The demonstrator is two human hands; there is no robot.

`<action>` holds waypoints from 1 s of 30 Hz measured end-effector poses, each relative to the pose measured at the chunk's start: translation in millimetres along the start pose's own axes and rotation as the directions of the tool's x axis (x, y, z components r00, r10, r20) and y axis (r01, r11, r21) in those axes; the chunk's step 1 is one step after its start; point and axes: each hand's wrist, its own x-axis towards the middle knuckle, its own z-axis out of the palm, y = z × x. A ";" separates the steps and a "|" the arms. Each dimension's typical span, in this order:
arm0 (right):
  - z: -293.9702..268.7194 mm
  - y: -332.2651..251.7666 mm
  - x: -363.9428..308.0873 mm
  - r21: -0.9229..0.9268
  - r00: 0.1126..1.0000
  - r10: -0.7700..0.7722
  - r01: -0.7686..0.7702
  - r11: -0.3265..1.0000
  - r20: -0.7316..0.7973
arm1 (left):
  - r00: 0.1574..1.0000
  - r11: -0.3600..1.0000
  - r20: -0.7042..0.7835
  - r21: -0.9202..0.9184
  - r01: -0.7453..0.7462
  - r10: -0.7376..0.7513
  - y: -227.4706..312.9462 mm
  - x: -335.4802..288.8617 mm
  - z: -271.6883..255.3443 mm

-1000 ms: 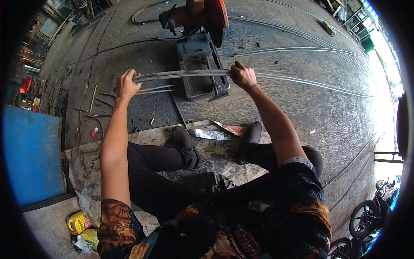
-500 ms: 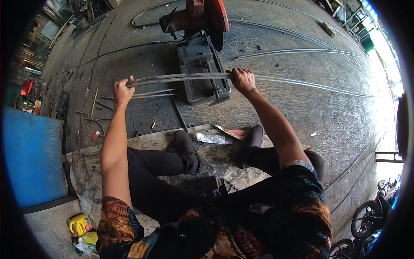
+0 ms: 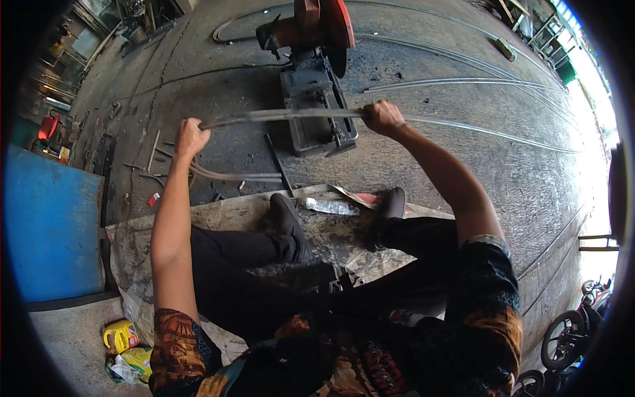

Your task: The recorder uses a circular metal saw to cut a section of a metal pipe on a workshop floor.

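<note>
A bundle of long, thin metal rods (image 3: 291,114) stretches across in front of me, slightly bowed. My left hand (image 3: 192,137) is closed round the rods at the left, and my right hand (image 3: 383,118) grips them farther right. Past my right hand the rods run on to the far right over the floor. By my left hand they appear to double back, with their ends (image 3: 248,177) pointing right. Beneath the middle of the bundle stands a chop saw, its dark base (image 3: 311,129) under the rods and its red guard (image 3: 336,26) beyond. How many rods there are, I cannot tell.
More long rods (image 3: 456,83) lie on the concrete floor at right. Short bar offcuts (image 3: 153,151) and a dark bar (image 3: 278,162) lie at left. My feet rest on a dirty sheet (image 3: 139,245). A blue panel (image 3: 53,225) stands left; motorcycles (image 3: 565,337) at lower right.
The doubled-back rod ends have swung toward me, nearer the sheet. Both hands keep hold of the rods, and the whole scene has shifted slightly right in view.
</note>
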 end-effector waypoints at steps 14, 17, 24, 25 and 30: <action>57.8 53.5 53.5 0.096 0.937 0.022 -0.059 0.994 0.349 | 0.848 0.981 0.504 -0.006 0.196 -0.166 -13.7 72.3 49.0; 69.9 59.4 69.5 0.081 0.905 0.114 -0.161 0.984 0.411 | 0.851 0.983 0.498 0.021 0.181 -0.168 -27.3 91.9 72.6; 104.4 65.9 85.2 0.091 0.942 0.127 -0.162 0.983 0.312 | 0.807 0.980 0.572 -0.025 0.199 -0.149 -49.5 121.6 115.8; 113.8 66.5 80.1 0.090 0.940 0.129 -0.165 0.982 0.315 | 0.840 0.977 0.507 0.020 0.212 -0.193 -53.3 119.9 127.0; 140.8 95.1 78.1 -0.052 0.973 0.156 -0.149 0.987 0.173 | 0.824 0.969 0.517 0.051 0.243 -0.234 -35.5 124.4 150.5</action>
